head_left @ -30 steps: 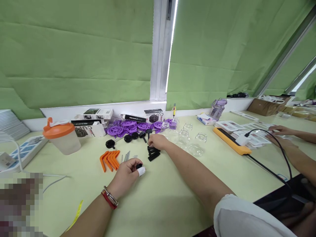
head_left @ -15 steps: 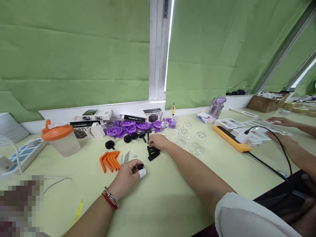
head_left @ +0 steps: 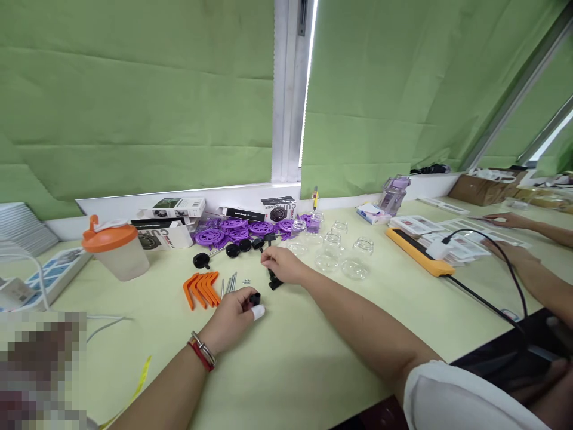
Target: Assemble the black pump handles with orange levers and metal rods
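Note:
My left hand is closed round a short black plastic tube, its open end facing up between thumb and fingers. White tape wraps the thumb tip. Farther forward, my right hand has its fingers pinched together over a small pile of black plastic pieces. Whether something sits in that pinch is hidden. Just beyond its fingertips lie black round-headed knobs. Bent orange strips and thin metal rods lie to the left, near my left hand.
Purple spoked discs are heaped before the printed boxes. Clear glass-like cups stand on the right. An orange-lidded jug is at left. A yellow power strip with cables lies near a co-worker's hands.
My right hand has drawn slightly back to the left, from the black pieces toward my left hand. My left hand keeps the black tube and has barely moved.

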`<state>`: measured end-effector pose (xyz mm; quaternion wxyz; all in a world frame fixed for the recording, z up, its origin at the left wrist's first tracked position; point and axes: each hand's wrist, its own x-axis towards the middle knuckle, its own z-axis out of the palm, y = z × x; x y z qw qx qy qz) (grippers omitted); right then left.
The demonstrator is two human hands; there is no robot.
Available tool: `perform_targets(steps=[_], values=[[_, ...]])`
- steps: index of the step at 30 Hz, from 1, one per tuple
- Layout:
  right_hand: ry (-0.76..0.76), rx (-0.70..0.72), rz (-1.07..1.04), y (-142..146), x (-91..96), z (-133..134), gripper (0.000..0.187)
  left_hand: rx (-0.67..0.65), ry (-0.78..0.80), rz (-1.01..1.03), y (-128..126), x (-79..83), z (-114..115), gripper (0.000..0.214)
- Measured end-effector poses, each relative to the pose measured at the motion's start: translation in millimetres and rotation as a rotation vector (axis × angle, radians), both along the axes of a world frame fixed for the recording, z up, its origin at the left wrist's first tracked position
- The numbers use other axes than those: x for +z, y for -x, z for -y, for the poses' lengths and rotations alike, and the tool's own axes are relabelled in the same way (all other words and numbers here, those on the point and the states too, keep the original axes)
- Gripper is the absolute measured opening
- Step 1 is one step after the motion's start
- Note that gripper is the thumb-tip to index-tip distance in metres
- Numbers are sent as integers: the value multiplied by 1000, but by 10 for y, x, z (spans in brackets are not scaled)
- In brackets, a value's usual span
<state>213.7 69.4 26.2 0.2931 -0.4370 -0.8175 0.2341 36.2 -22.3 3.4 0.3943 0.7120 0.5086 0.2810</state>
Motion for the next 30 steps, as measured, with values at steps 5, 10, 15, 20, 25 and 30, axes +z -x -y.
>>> perform_targets(steps=[5, 10, 15, 20, 25, 30], values=[[298, 87, -404, 187, -86, 539, 3, 1, -57, -15, 4, 18, 7, 19], [132, 60, -398, 216, -181, 791, 5, -40, -73, 12, 10, 8, 5, 16], [-40, 122, -332, 173, -201, 885, 8, -77, -54, -22, 31, 9, -4, 14], [11, 224, -367, 122, -213, 825, 7, -115, -81, -59, 33, 1, -18, 16], [309, 268, -581, 115, -281, 717, 8, -116, -98, -102, 10, 9, -3, 22], [469, 284, -717, 129, -312, 696, 15, -118, -74, -103, -9, 67, 18, 26]])
